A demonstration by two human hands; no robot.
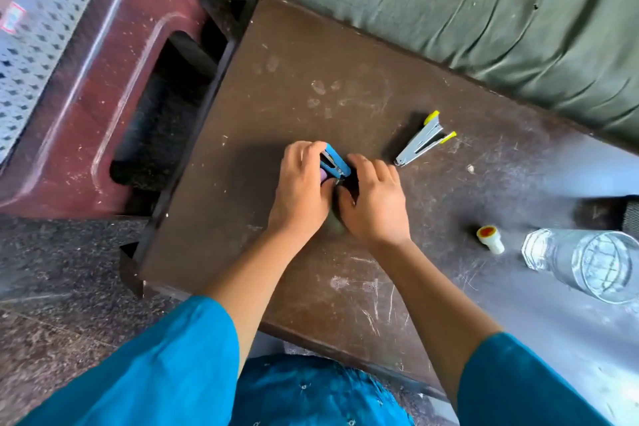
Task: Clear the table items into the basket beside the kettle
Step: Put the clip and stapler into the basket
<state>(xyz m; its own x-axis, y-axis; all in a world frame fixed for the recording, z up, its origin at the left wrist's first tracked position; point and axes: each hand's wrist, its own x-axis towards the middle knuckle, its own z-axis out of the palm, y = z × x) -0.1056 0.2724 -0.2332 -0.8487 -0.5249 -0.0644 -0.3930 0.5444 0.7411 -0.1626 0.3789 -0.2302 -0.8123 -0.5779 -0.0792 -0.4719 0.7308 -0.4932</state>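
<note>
Left hand (301,183) and right hand (375,204) close together around small blue metal stapler (333,162) on scuffed brown tabletop (294,79); silver yellow-tipped stapler (422,142) lies diagonal, nearer right hand.

Left hand (302,180) and right hand (375,199) meet, fingers seemingly curled.

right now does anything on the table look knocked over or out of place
Yes: the clear glass lies on its side near the table's right edge, with a small red-capped bottle tipped over beside it. No spill shows. The silver stapler lies sprung open.
</note>
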